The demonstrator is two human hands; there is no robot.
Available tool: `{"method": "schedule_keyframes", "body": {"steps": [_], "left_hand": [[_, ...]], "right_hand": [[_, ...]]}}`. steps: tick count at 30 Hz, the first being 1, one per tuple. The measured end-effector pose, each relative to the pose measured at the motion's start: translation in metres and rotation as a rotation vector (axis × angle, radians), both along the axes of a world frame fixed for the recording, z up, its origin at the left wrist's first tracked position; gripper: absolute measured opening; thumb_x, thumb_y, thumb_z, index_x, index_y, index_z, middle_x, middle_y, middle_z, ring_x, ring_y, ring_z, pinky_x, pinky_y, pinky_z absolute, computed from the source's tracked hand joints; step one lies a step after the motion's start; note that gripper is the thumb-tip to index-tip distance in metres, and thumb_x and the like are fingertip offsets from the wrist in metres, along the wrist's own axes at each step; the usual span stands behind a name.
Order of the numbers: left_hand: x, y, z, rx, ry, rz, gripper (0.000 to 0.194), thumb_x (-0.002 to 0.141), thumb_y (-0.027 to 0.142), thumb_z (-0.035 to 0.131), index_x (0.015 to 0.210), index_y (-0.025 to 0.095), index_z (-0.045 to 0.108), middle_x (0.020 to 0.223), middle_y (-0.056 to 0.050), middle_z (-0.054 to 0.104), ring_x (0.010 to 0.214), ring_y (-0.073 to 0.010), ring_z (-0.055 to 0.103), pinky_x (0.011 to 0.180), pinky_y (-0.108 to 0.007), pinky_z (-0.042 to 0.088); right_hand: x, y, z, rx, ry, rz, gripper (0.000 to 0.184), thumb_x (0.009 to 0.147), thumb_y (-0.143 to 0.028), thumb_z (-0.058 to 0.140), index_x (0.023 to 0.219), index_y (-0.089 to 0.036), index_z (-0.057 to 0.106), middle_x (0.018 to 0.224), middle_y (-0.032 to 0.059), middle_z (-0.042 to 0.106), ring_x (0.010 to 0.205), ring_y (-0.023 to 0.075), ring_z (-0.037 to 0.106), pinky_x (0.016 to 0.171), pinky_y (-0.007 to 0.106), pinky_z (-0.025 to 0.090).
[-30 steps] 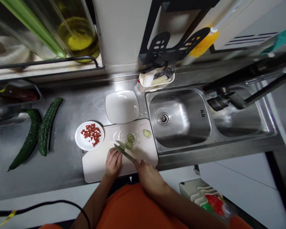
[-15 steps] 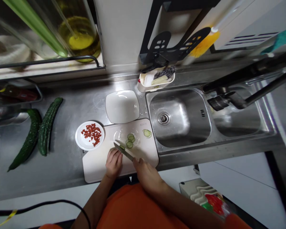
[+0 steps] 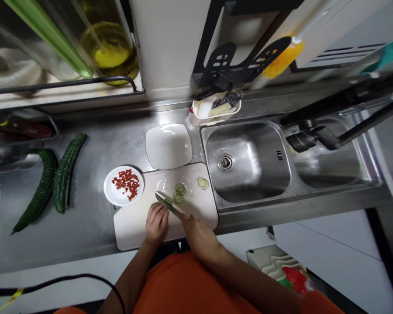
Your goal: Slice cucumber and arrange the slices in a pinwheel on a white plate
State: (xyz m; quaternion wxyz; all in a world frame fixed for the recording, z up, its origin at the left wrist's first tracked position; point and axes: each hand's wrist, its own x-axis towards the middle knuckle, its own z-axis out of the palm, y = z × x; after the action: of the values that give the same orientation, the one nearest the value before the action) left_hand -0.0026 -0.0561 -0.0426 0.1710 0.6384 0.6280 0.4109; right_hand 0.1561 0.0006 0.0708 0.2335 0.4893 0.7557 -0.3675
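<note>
We have the knife (image 3: pixel 173 209) in our right hand (image 3: pixel 199 235), with the fingers wrapped around its handle. The blade slants away from us toward the far left, and its tip is over the board. Our left hand (image 3: pixel 156 223) is bent and narrow, with its fingertips right by the blade; we cannot tell how much they hold, because the hand hides what is under it. A small green piece (image 3: pixel 168 202) is right at the blade, near those fingertips. Just past the blade, some thin cucumber slices (image 3: pixel 179 193) lie flat and overlap, and a little pile of slices (image 3: pixel 202 183) sits near the right edge of the cutting board (image 3: pixel 134 231). The board has open room to the left of our left hand. The round plate (image 3: pixel 109 194) of red bits (image 3: pixel 127 182) sits at the board's far left corner. A white square plate (image 3: pixel 168 146) lies along the far edge. The sink (image 3: pixel 252 165) is just beside the board's right edge. Two whole cucumbers (image 3: pixel 65 179) lie well apart on the left of the metal counter (image 3: pixel 91 218), with bare metal between them and the board.
</note>
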Motion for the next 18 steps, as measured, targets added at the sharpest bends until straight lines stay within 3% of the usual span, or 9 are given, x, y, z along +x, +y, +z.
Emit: {"method": "schedule_keyframes", "body": {"steps": [18], "left_hand": [[0.0, 0.001, -0.001, 0.004, -0.005, -0.025, 0.02, 0.083, 0.009, 0.058, 0.1, 0.016, 0.064, 0.097, -0.009, 0.066, 0.097, -0.0197, 0.061, 0.087, -0.043, 0.052]], "right_hand": [[-0.008, 0.003, -0.019, 0.053, 0.013, -0.033, 0.035, 0.087, -0.003, 0.031, 0.107, -0.014, 0.058, 0.092, 0.0117, 0.065, 0.079, 0.0197, 0.063, 0.064, 0.027, 0.047]]}}
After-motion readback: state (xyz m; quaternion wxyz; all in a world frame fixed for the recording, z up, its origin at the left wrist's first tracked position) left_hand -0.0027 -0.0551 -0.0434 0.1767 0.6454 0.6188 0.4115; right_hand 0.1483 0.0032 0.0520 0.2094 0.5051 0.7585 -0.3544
